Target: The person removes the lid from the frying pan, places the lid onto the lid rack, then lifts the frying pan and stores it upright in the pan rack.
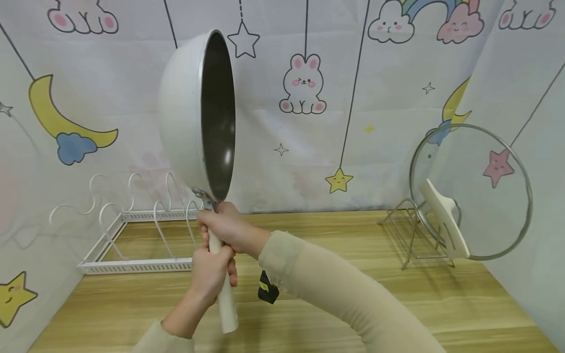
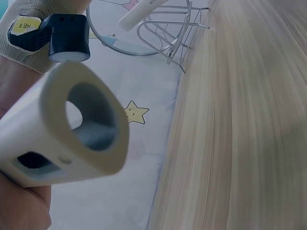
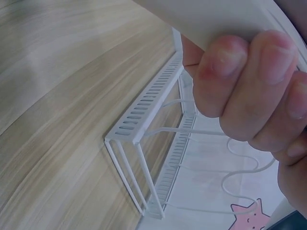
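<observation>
A white wok [image 1: 181, 113] with a dark inside is held up on its side, its opening facing right and its handle [image 1: 227, 311] pointing down. My right hand [image 1: 231, 228] grips the handle just below the wok's body. Lower on the same handle, my left hand [image 1: 209, 274] is wrapped round it, leaving the end sticking out beneath. The left wrist view shows the hollow handle end [image 2: 53, 139] close up. In the right wrist view, curled fingers [image 3: 256, 88] of the right hand lie against the pale handle.
A white wire rack [image 1: 137, 266] with curved dividers stands on the wooden table [image 1: 335, 323] at the left, behind the hands. On the right, a glass lid [image 1: 494, 211] with a cream handle leans upright in a metal wire stand [image 1: 410, 240]. A patterned cloth [image 1: 265, 122] hangs behind.
</observation>
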### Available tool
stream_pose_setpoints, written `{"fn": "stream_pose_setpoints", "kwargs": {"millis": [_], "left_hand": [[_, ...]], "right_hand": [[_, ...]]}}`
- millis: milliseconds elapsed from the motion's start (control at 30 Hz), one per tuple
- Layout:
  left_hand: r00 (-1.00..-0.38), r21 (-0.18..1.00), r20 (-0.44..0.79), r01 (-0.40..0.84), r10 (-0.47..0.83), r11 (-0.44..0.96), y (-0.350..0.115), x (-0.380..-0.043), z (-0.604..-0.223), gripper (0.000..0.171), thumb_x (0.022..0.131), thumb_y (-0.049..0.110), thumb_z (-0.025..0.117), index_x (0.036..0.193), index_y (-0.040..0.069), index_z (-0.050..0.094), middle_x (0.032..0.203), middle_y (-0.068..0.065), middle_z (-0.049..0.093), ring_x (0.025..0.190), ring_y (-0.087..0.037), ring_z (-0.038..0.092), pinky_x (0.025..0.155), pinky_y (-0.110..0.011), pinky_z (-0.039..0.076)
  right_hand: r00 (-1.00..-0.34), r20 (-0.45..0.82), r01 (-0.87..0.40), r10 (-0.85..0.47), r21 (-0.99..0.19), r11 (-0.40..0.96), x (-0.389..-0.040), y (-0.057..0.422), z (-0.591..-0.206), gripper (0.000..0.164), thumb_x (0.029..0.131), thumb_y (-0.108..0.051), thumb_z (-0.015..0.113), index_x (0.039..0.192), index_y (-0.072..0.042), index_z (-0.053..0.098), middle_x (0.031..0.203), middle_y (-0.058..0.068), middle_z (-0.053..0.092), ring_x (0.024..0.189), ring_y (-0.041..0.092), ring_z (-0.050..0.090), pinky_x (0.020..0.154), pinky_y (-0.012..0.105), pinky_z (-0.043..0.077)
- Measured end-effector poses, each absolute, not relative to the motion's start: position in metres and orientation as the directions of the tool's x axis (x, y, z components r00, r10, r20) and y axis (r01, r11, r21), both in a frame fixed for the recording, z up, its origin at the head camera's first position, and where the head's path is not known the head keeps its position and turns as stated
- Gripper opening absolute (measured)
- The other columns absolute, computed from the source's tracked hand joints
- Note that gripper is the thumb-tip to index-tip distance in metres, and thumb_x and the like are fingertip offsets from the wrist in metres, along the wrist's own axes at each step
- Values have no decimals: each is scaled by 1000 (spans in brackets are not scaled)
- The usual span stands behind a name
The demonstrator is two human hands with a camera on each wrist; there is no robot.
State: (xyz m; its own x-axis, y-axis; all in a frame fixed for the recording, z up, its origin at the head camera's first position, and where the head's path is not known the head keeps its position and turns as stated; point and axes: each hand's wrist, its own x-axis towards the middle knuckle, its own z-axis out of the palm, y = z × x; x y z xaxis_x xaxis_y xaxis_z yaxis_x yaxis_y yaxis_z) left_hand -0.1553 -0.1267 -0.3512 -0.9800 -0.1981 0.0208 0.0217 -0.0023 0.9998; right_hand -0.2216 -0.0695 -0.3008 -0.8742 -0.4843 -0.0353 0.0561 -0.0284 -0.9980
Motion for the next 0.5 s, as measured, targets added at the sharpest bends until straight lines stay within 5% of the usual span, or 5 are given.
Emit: {"fn": "stream_pose_setpoints", "kwargs": {"millis": [500], "left_hand": [[-979, 999, 36, 37, -200, -3, -132, -154, -354, 25, 84, 1, 47, 60, 5, 50, 36, 0, 47, 28, -15, 48, 31, -32, 41]], "right_hand": [[-868, -33, 38, -495, -999, 1, -219, -76, -303, 28, 82, -8, 53, 54, -9, 49, 43, 1, 46, 38, 14, 44, 43, 27, 42]]}}
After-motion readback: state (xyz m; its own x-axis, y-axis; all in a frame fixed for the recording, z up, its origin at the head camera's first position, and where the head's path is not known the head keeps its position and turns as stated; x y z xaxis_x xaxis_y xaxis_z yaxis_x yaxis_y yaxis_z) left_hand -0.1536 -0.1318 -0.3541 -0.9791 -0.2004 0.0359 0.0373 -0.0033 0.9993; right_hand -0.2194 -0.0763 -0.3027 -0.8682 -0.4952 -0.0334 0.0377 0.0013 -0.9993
